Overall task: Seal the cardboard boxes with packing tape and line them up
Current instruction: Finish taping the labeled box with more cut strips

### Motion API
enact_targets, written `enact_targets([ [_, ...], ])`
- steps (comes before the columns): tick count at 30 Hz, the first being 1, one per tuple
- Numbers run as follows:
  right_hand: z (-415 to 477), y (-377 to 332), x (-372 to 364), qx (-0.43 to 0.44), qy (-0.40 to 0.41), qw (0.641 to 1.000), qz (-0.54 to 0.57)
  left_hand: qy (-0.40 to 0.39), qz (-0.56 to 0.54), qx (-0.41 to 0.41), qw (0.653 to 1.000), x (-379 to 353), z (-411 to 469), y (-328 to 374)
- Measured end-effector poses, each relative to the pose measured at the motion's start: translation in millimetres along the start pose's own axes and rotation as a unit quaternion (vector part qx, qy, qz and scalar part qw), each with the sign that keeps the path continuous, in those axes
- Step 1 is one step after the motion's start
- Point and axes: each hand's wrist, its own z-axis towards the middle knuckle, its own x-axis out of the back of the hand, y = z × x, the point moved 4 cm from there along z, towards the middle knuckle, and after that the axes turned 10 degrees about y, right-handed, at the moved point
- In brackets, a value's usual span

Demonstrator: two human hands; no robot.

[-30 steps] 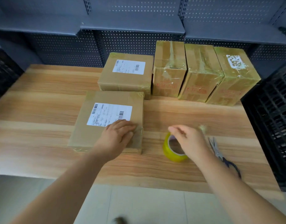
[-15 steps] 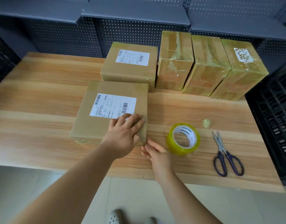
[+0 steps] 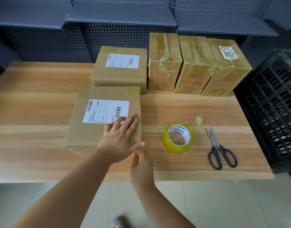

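A flat cardboard box (image 3: 92, 129) with a white shipping label lies near the table's front. My left hand (image 3: 120, 137) presses flat on the box's near right corner, fingers straight. My right hand (image 3: 141, 163) hovers at that corner's front edge, fingers extended, holding nothing. A yellow roll of packing tape (image 3: 178, 137) lies on the table to the right of the box. At the back stand a second labelled box (image 3: 120, 69) and three taller taped boxes (image 3: 197, 65) side by side in a row.
Blue-handled scissors (image 3: 218, 148) lie right of the tape, with a small wad of tape (image 3: 199, 120) behind them. A black plastic crate (image 3: 273, 109) stands at the table's right edge. Grey perforated shelving (image 3: 108, 35) backs the wooden table (image 3: 34, 99).
My right hand left the tape roll and moved left to the box's near right corner. My left hand stayed pressed on the box.
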Motion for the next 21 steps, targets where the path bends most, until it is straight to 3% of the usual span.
enact_targets([
  [3,-13.9,4.7,28.1,0.016,-0.054,0.998,-0.041,-0.025,0.025,-0.012,0.999,1.5,-2.3,3.4],
  [5,-18.8,7.3,70.1,0.02,-0.017,1.0,-0.012,-0.038,0.026,-0.022,0.999,8.5,-1.5,5.4],
  [7,-16.7,15.9,120.4,-0.038,0.049,0.998,0.018,-0.048,0.011,0.0,0.999,17.3,-0.7,11.2],
  [9,-7.1,36.1,165.5,-0.114,0.095,0.989,-0.003,-0.001,-0.015,-0.001,1.0,29.6,3.4,31.7],
  [12,11.6,68.7,206.2,-0.205,0.084,0.974,-0.057,0.057,-0.046,-0.133,0.988,40.9,16.3,93.1],
  [14,25.8,76.1,214.7,-0.206,0.055,0.974,-0.081,-0.003,-0.061,-0.185,0.981,31.8,26.0,130.7],
  [17,47.8,76.1,210.2,-0.176,0.003,0.979,-0.103,-0.138,-0.022,-0.159,0.977,3.0,39.2,157.9],
  [21,68.0,80.1,195.4,-0.135,-0.056,0.983,-0.108,-0.137,-0.011,-0.099,0.986,-12.1,44.2,169.2],
])
